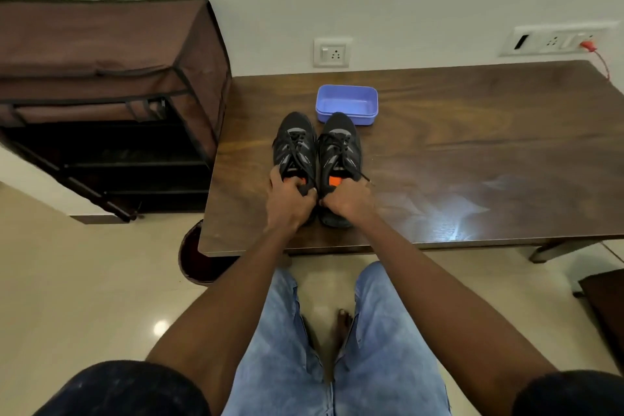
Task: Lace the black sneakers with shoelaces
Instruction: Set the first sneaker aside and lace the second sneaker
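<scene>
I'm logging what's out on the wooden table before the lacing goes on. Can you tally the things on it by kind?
Black sneakers with orange insoles: 2, the left one and the right one, side by side, toes toward the wall
Blue rectangular plastic containers: 1, open, behind the sneakers
Total: 3
The left hand and right hand grip the sneakers' heel ends.

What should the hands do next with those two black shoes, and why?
Probably lift both shoes off the table and put them aside. Laces already criss-cross the left shoe and the right shoe, so the lacing looks done. The left hand and the right hand each grip a shoe at its heel end.
</scene>
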Motion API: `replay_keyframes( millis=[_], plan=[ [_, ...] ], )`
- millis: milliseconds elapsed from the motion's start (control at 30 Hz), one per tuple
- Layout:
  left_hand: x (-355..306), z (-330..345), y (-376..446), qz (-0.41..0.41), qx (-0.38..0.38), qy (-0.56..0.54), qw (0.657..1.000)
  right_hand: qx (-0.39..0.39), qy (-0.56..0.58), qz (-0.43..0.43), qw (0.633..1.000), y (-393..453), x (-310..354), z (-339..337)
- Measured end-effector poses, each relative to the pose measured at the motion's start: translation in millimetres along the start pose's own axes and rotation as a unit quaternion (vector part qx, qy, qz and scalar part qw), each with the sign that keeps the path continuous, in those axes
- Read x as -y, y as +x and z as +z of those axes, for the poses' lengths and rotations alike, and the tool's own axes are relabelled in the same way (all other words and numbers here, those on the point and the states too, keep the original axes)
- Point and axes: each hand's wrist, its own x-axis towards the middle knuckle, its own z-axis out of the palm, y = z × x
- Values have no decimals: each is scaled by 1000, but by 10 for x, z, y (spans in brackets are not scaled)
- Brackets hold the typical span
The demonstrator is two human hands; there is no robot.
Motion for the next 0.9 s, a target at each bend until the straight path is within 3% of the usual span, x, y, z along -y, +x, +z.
replay_keyframes(
  millis=[200,600,800,900],
  plan=[
    [-372,-339,-70,-175,136,58,973,71,-39,-10,997,-364,225,-423],
    [-505,-1420,-442,-206,194,77,956,147,-99,-43,983,-1269,728,-831],
    [-12,-2133,-332,-243,182,75,950,165,-58,-42,984,-1337,1579,-646],
    [395,-2447,-272,-238,194,96,947,170,-88,-52,980,-1361,1960,-375]
  ],
)
